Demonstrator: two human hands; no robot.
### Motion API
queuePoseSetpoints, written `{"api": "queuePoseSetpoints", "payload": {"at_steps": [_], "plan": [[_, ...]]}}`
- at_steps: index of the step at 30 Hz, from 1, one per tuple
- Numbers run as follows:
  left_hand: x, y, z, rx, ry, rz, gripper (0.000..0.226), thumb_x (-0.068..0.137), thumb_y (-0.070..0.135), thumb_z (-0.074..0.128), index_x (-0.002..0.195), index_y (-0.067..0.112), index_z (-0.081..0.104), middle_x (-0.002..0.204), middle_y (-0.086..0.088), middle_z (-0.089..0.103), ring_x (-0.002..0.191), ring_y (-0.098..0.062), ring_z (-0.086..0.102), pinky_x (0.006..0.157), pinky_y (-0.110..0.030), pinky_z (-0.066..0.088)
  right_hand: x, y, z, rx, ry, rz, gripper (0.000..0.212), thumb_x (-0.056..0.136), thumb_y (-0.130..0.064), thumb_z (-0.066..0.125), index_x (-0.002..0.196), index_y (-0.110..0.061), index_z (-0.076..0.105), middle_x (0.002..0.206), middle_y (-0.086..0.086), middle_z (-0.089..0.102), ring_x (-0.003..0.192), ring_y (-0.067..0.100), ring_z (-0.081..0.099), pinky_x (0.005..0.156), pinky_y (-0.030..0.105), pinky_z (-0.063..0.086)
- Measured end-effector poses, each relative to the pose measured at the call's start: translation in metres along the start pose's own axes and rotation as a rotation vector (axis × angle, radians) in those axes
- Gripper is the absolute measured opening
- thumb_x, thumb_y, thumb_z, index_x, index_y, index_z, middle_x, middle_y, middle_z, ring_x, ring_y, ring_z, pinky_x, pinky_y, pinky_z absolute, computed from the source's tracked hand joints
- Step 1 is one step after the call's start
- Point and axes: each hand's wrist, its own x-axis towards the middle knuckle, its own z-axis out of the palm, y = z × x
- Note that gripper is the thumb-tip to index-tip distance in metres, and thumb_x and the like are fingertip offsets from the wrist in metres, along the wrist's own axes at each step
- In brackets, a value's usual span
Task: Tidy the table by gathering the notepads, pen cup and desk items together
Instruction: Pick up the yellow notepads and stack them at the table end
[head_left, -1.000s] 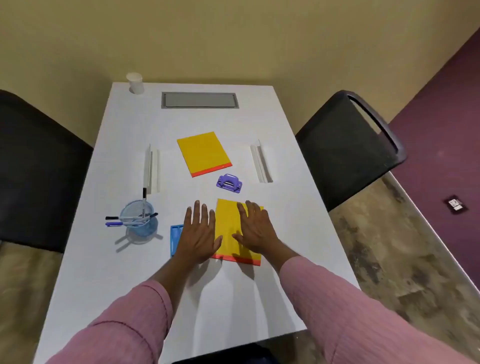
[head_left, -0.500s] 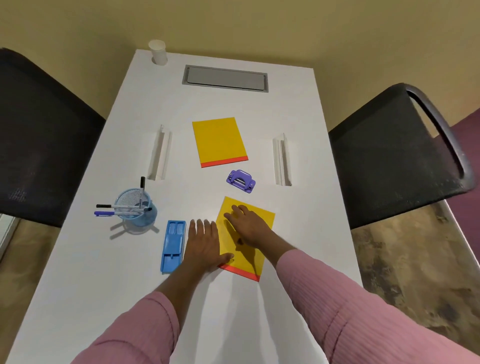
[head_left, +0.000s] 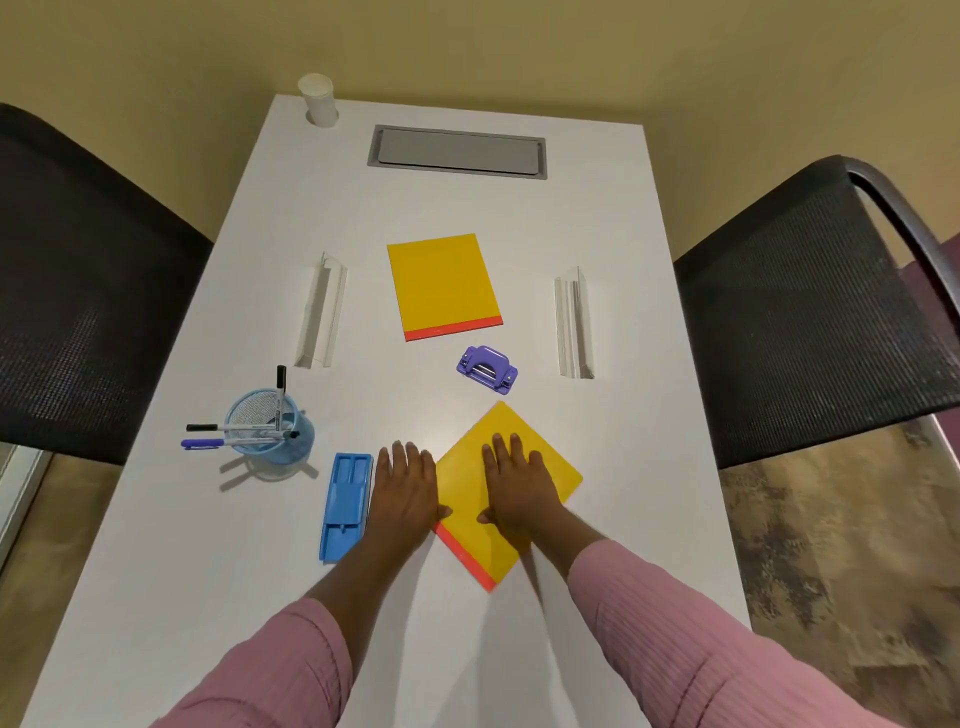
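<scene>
A yellow notepad with a red binding edge (head_left: 551, 467) lies near me on the white table (head_left: 208, 597), turned cornerwise like a diamond. My right hand (head_left: 519, 491) rests flat on it with fingers spread. My left hand (head_left: 406, 488) lies flat on the table beside it, thumb touching its left edge. A second yellow notepad (head_left: 441, 280) lies farther back, square to the table. Between the two sits a purple hole punch (head_left: 487, 368). A blue mesh pen cup (head_left: 267, 439) with pens stands at the left. A blue plastic tray (head_left: 345, 506) lies just left of my left hand.
Two white strip holders (head_left: 319, 317) (head_left: 574, 322) flank the far notepad. A white paper cup (head_left: 318, 100) stands at the far left corner, next to a grey cable hatch (head_left: 457, 152). Black mesh chairs (head_left: 78, 291) (head_left: 810, 312) stand on both sides.
The near notepad has turned under my hands from nearly square to cornerwise. My right hand has shifted right on it. My left hand stayed beside its left edge.
</scene>
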Motion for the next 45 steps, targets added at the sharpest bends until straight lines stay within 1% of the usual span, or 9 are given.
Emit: {"api": "queuePoseSetpoints", "payload": {"at_steps": [7, 10, 13, 17, 20, 24, 36, 40, 45], "plan": [[0.004, 0.006, 0.007, -0.083, -0.008, -0.081, 0.083, 0.092, 0.064, 0.031, 0.148, 0.005, 0.017, 0.154, -0.022, 0.025, 0.141, -0.043, 0.025, 0.111, -0.053, 0.028, -0.007, -0.031, 0.007, 0.384, -0.122, 0.471, 0.101, 0.088, -0.064, 0.047, 0.150, 0.004, 0.005, 0.150, 0.029, 0.035, 0.143, 0.047, 0.023, 0.109, 0.058, 0.031], [0.000, 0.010, 0.008, -0.093, -0.020, -0.140, 0.081, 0.092, 0.065, 0.028, 0.147, 0.006, 0.020, 0.152, -0.020, 0.031, 0.138, -0.041, 0.032, 0.107, -0.050, 0.036, -0.004, -0.035, 0.001, 0.539, -0.084, 0.560, 0.095, 0.091, -0.055, 0.049, 0.151, 0.002, 0.004, 0.131, 0.020, 0.059, 0.126, 0.043, 0.051, 0.097, 0.049, 0.048], [-0.011, 0.016, 0.008, -0.130, -0.010, -0.209, 0.079, 0.090, 0.068, 0.030, 0.141, 0.007, 0.034, 0.139, -0.018, 0.048, 0.126, -0.037, 0.047, 0.096, -0.046, 0.045, -0.004, -0.025, -0.007, 0.430, 0.036, 0.479, 0.084, 0.093, -0.052, 0.050, 0.148, 0.002, 0.017, 0.122, 0.015, 0.065, 0.109, 0.033, 0.063, 0.084, 0.039, 0.052], [-0.030, 0.023, 0.016, -0.207, 0.008, -0.256, 0.081, 0.080, 0.079, 0.036, 0.115, 0.008, 0.055, 0.105, -0.011, 0.063, 0.095, -0.026, 0.059, 0.074, -0.038, 0.048, -0.007, -0.007, -0.005, 0.258, 0.131, 0.188, 0.091, 0.081, -0.058, 0.064, 0.143, -0.002, 0.028, 0.139, 0.021, 0.048, 0.130, 0.039, 0.042, 0.101, 0.047, 0.042], [-0.036, 0.026, 0.023, -0.197, -0.043, -0.247, 0.087, 0.073, 0.086, 0.033, 0.113, 0.011, 0.052, 0.105, -0.008, 0.061, 0.095, -0.023, 0.056, 0.076, -0.037, 0.045, -0.007, 0.001, 0.001, 0.175, 0.079, 0.050, 0.110, 0.068, -0.063, 0.073, 0.145, -0.002, 0.023, 0.141, 0.021, 0.041, 0.129, 0.038, 0.040, 0.104, 0.047, 0.041], [-0.029, 0.026, 0.027, -0.159, -0.022, -0.170, 0.090, 0.069, 0.088, 0.038, 0.117, 0.012, 0.048, 0.110, -0.007, 0.059, 0.099, -0.022, 0.053, 0.081, -0.037, 0.043, -0.007, 0.005, 0.006, 0.168, 0.079, 0.089, 0.112, 0.062, -0.060, 0.079, 0.143, -0.004, 0.026, 0.134, 0.019, 0.046, 0.122, 0.035, 0.045, 0.099, 0.046, 0.042], [-0.026, 0.027, 0.024, -0.124, 0.039, -0.159, 0.090, 0.068, 0.089, 0.037, 0.108, 0.010, 0.052, 0.100, -0.006, 0.058, 0.090, -0.020, 0.049, 0.075, -0.035, 0.040, -0.010, 0.033, 0.003, 0.716, -0.031, 0.278, 0.083, 0.058, -0.047, 0.088, 0.118, -0.013, 0.043, 0.120, 0.010, 0.051, 0.111, 0.026, 0.051, 0.081, 0.035, 0.048], [-0.036, 0.026, 0.024, -0.197, 0.064, -0.280, 0.114, 0.066, 0.091, 0.031, 0.137, 0.003, 0.040, 0.124, -0.015, 0.056, 0.107, -0.027, 0.055, 0.083, -0.037, 0.048, -0.021, 0.040, 0.001, 0.892, 0.007, 0.278, 0.055, 0.067, -0.044, 0.084, 0.094, -0.016, 0.045, 0.093, 0.004, 0.055, 0.083, 0.017, 0.052, 0.057, 0.023, 0.034], [-0.056, 0.031, 0.020, -0.387, 0.135, -0.448, 0.119, 0.069, 0.090, 0.013, 0.139, -0.004, 0.036, 0.126, -0.022, 0.057, 0.112, -0.034, 0.057, 0.088, -0.042, 0.051, -0.039, 0.041, -0.005, 1.211, 0.050, 0.261, 0.029, 0.075, -0.030, 0.081, 0.080, -0.012, 0.060, 0.083, 0.009, 0.066, 0.075, 0.021, 0.061, 0.065, 0.029, 0.047]]}}
